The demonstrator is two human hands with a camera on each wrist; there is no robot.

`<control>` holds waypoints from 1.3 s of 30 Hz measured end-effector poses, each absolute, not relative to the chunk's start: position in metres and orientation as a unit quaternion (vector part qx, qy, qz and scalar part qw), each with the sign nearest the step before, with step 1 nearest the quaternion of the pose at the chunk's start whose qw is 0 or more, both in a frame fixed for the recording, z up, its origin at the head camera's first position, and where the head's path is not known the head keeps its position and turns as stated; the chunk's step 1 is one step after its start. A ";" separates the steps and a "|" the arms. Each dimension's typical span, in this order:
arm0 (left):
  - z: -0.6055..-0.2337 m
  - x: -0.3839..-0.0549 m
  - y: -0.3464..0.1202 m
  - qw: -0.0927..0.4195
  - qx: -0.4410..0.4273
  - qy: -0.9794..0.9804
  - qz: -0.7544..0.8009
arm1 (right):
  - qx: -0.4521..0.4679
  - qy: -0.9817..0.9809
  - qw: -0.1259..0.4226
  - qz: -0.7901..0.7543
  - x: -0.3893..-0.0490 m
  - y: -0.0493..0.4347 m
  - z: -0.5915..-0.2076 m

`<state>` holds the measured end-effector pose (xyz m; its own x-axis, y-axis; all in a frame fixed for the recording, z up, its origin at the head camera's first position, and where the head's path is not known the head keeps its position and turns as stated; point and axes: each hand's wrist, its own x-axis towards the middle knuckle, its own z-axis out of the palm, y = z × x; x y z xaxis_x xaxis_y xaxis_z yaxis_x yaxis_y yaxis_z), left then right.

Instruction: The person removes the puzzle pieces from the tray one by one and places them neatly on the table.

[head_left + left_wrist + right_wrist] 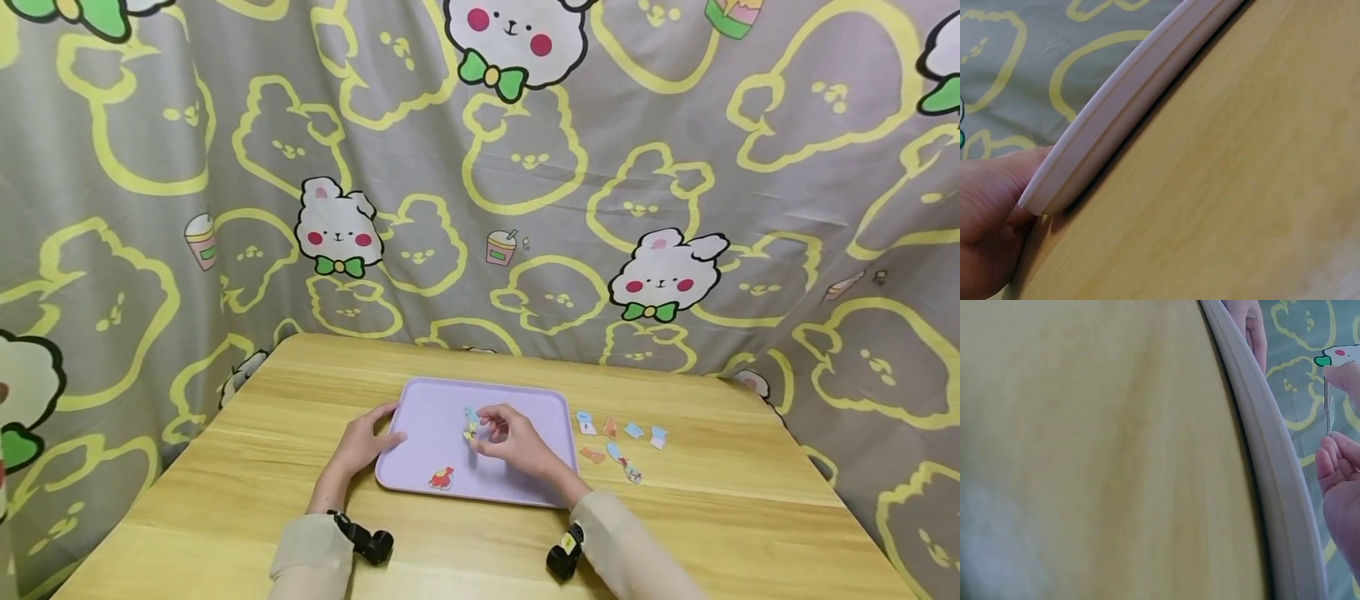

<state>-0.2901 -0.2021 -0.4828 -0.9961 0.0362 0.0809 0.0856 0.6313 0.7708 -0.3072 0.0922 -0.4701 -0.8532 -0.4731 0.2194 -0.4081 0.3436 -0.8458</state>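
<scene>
A lilac tray (442, 408) lies on the wooden table. At its left rim my left hand (362, 439) grips the edge, the thumb over the rim and the fingers along the outside; the left wrist view shows this hand (988, 215) at the tray's wall (1116, 94). Above the middle of the tray, my right hand (517, 442) pinches a small blue and yellow puzzle piece (469, 423) between thumb and fingertips. Seen edge-on, the piece (1328, 406) is thin and flat. A red puzzle piece (442, 478) rests near the tray's front edge.
Right of the tray, several loose pieces lie on the table (720, 475), among them a blue and white piece (658, 437), an orange piece (592, 455) and a long multicoloured piece (625, 464). A patterned curtain (420, 167) hangs behind the table and at both sides.
</scene>
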 end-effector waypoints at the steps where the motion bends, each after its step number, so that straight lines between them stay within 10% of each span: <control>1: -0.483 -0.290 -0.202 0.029 -0.034 -0.903 -0.428 | -0.266 0.819 0.031 -0.508 -0.307 0.092 -0.470; 39: -0.481 -0.289 -0.201 0.018 -0.030 -0.905 -0.423 | -0.253 0.830 0.007 -0.497 -0.297 0.119 -0.466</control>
